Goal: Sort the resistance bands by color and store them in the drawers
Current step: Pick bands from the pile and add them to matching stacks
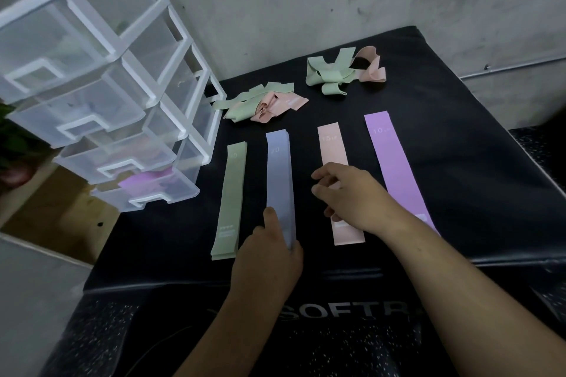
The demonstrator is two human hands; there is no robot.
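Black padded platform [459, 193] with pale lettering on its front face carries four flat elastic bands laid side by side, well apart from each other; from left to right they are a sage-green flat resistance band [229, 202], a blue-grey flat resistance band [280, 174], a peach-pink flat resistance band [332, 144] and a lilac-purple flat resistance band [395, 162], each printed with a pale number near its far end; the left hand [266, 257] is at the near end of the blue-grey band, thumb lying along its top and a fingertip showing at its right edge, so its grip pinches that end; the right hand [358, 196] is over the middle of the peach-pink band with fingers bent, and I cannot tell whether its grip has the band or hangs loose above it; beyond the flat bands lie a tangled heap of green and pink bands [260, 104] close to the drawers and a second heap of crumpled green bands [329, 73] touching a crumpled pink band [372, 70]; a clear plastic drawer tower with white frame [183, 34] stands at the platform's left edge, its four drawers pulled out in steps; the bottom drawer [147, 196] holds purple bands, while the contents of the others are too blurred to tell
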